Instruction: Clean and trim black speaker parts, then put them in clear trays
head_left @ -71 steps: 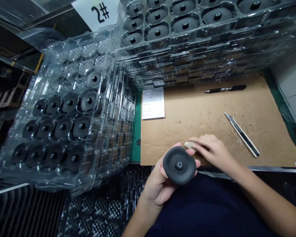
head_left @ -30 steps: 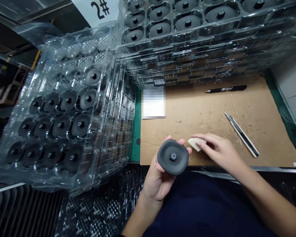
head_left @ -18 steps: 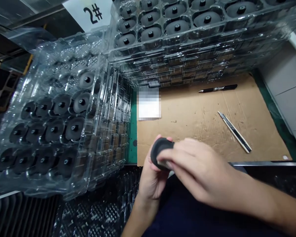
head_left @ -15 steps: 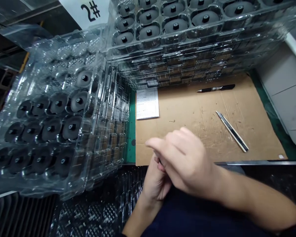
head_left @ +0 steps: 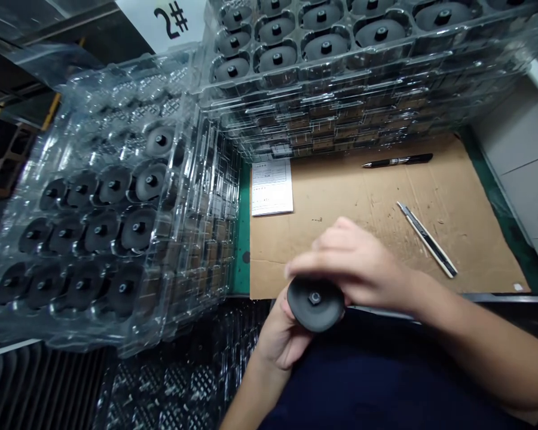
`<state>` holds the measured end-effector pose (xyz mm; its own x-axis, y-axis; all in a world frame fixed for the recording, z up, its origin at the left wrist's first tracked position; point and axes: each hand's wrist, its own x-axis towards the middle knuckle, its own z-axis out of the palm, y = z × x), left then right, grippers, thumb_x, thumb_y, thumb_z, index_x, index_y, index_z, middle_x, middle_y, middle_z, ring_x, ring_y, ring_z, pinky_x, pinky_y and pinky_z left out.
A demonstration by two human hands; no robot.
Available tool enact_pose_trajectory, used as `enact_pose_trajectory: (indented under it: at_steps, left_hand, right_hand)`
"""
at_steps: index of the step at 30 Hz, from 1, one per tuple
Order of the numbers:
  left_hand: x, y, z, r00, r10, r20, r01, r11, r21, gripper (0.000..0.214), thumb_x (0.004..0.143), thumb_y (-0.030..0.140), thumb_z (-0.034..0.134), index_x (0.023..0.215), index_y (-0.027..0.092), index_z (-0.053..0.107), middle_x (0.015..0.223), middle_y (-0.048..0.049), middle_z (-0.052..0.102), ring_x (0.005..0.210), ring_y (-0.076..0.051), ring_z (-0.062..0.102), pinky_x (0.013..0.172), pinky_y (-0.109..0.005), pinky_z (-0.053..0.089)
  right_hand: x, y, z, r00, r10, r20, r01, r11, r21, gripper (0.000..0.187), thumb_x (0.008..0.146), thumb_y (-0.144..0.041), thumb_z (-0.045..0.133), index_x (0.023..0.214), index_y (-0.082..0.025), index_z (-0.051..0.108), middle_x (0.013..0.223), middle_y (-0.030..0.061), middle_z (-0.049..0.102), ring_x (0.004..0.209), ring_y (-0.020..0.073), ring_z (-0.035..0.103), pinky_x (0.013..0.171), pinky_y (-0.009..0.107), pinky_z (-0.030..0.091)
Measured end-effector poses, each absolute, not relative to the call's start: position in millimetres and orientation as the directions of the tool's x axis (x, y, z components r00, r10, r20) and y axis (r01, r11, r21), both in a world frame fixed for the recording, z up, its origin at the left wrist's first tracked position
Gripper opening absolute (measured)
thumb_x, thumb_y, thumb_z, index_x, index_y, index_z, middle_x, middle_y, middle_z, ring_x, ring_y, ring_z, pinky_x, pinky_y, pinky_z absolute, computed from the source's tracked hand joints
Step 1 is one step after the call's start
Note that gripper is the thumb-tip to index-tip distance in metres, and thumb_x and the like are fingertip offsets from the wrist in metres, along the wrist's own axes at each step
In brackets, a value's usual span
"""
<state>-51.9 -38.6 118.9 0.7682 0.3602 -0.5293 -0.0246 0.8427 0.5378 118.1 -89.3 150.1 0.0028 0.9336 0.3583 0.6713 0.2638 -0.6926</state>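
**A:** Where is the black moulded disc (head_left: 314, 304) sitting right now?

**B:** It's lying face up in the cupped left hand (head_left: 274, 343), just off the near edge of the cardboard sheet (head_left: 385, 197), with the hex nut (head_left: 314, 298) at its centre showing. The palm is supporting it from below, and the fingers are mostly hidden behind it.

**A:** And the right hand (head_left: 354, 263)?

**B:** It's arching over the far rim, with the fingers (head_left: 323, 257) half-curled and touching the disc. I can't tell whether it's gripping anything else, because the disc and the fingers are hiding that spot.

**A:** How far along do things look?

**B:** The tilted clear blister tray (head_left: 116, 95) on the left is holding thirteen discs in its nearer pockets, while the pockets towards the "2#" card (head_left: 173, 18) look unfilled, though the layered plastic makes that hard to judge. The disc in hand isn't sitting in any pocket.

**A:** What about the stack ahead?

**B:** The stacked blister trays (head_left: 323, 113) are showing full rows on top, and the lower layers are too murky to count. On the cardboard, a paper form (head_left: 272, 187), a black pen (head_left: 397, 160) and a utility knife (head_left: 425, 239) are lying untouched, well beside both hands.
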Motion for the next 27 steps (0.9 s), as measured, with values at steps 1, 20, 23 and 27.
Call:
enact_pose_trajectory:
  at_steps: [1,20,23,27]
  left_hand:
    - [-55.1,-37.7,119.3,0.790,0.323,-0.521,-0.030,0.869,0.494,0.053,0.065,0.053,0.070,0.109,0.024,0.063,0.107,-0.0056,0.066,0.093,-0.025,0.065,0.080,-0.034,0.055]
    - [-49.5,-29.7,121.3,0.893,0.133,-0.429,-0.047,0.978,0.205,0.061,0.079,0.063,0.047,0.128,0.025,0.048,0.119,-0.0076,0.059,0.090,-0.019,0.065,0.076,-0.027,0.050]
    - [-47.9,-32.0,122.0,0.863,0.206,-0.460,-0.053,0.945,0.324,0.059,0.084,0.061,0.039,0.133,0.029,0.038,0.121,-0.0083,0.056,0.085,-0.019,0.065,0.071,-0.028,0.050]
    - [-47.9,-37.1,118.9,0.785,0.538,-0.307,-0.046,0.545,0.837,0.067,0.083,0.046,0.055,0.139,0.033,0.023,0.123,-0.0079,0.052,0.102,-0.023,0.057,0.088,-0.035,0.044]
  right_hand:
    - [122.8,-88.4,138.4,0.094,0.954,0.285,0.669,0.152,-0.727,0.027,0.094,-0.024,0.039,0.110,-0.024,0.060,0.084,-0.0001,0.063,0.074,0.0109,0.051,0.072,0.028,0.033]
    - [129.0,-134.0,55.3,0.460,0.887,0.028,0.647,-0.314,-0.695,0.025,0.090,-0.026,0.043,0.099,-0.023,0.065,0.096,0.0043,0.068,0.091,0.0194,0.060,0.080,0.038,0.043]
    - [123.5,-133.1,54.6,0.460,0.887,0.042,0.661,-0.311,-0.683,0.024,0.089,-0.025,0.044,0.098,-0.024,0.066,0.095,0.0037,0.068,0.090,0.0190,0.060,0.081,0.038,0.042]
    - [119.5,-134.1,58.7,0.468,0.880,0.084,0.690,-0.304,-0.657,0.023,0.089,-0.023,0.045,0.097,-0.025,0.067,0.093,0.0026,0.067,0.090,0.0184,0.059,0.083,0.037,0.042]
